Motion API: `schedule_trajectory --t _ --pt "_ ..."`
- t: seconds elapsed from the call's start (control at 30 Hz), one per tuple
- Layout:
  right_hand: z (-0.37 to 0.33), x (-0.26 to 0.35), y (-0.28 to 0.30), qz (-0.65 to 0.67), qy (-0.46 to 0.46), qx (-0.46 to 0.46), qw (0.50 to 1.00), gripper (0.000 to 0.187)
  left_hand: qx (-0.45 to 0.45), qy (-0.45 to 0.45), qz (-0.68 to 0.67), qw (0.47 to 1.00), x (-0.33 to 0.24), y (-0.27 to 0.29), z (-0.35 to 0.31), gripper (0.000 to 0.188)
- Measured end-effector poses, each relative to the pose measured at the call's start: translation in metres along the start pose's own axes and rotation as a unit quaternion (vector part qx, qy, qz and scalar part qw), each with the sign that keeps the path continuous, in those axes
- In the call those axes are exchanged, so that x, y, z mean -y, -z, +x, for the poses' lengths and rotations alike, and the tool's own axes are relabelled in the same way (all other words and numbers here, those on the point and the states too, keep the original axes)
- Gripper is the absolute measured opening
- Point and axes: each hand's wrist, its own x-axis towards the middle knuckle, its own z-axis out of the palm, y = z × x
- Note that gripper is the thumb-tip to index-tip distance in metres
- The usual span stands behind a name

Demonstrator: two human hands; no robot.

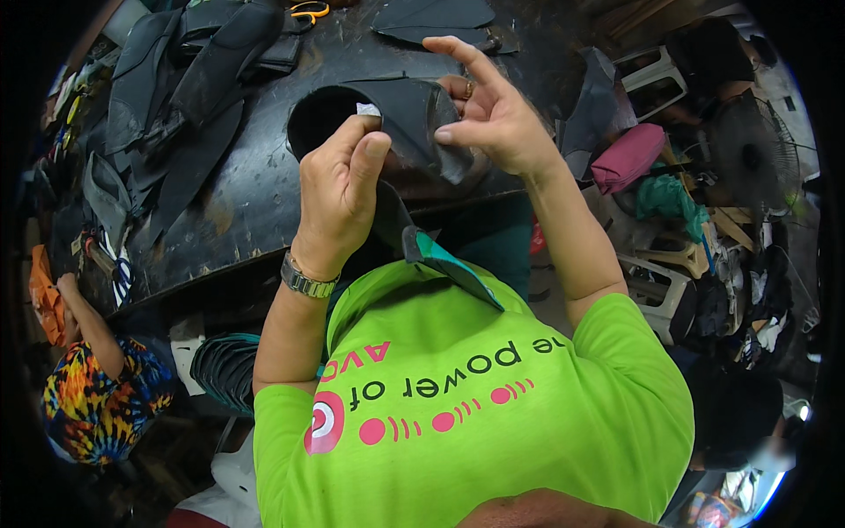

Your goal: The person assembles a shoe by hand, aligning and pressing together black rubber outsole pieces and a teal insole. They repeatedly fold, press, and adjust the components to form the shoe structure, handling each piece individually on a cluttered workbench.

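Note:
A black, flexible piece, curved like a shoe upper [400, 110], is between my hands over the dark tabletop. It has a rounded opening on its left and a greyish flap at its right edge. My left hand [339, 180] is closed at the piece's near left edge, thumb against the curled fingers. A small pale bit [368, 109] shows at its fingertips; what it is I cannot make out. At the piece's right edge is my right hand [493, 119], index finger stretched out and thumb apart, the other fingers partly bent. Its thumb tip appears to touch the flap.
Similar black pieces [145, 79] are heaped on the table [224, 216] at left, and another [431, 19] lies at the far side. Orange-handled scissors [310, 12] lie beyond. A person in a colourful shirt [106, 400] works at left. A pink bundle [628, 158] and fan [753, 154] stand right.

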Motion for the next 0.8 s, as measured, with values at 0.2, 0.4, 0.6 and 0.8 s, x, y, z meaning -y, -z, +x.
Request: schedule_trajectory --t 0.2,0.4,0.6,0.8 --pt "-0.018 -0.012 -0.023 -0.123 0.091 -0.033 0.988 0.087 -0.006 0.024 -0.087 0.996 0.005 -0.005 0.002 0.034" --pt "-0.037 -0.018 -0.028 -0.100 -0.079 -0.071 0.989 0.085 -0.038 0.018 -0.132 0.990 0.014 -0.002 -0.005 0.028" --pt "-0.065 0.045 -0.061 -0.182 0.007 0.047 0.982 0.050 -0.045 0.054 -0.140 0.988 0.019 0.007 -0.004 0.027" --pt "-0.078 0.049 -0.080 -0.474 0.064 0.120 0.870 0.033 0.035 0.128 -0.217 0.967 0.009 0.018 0.000 0.024"
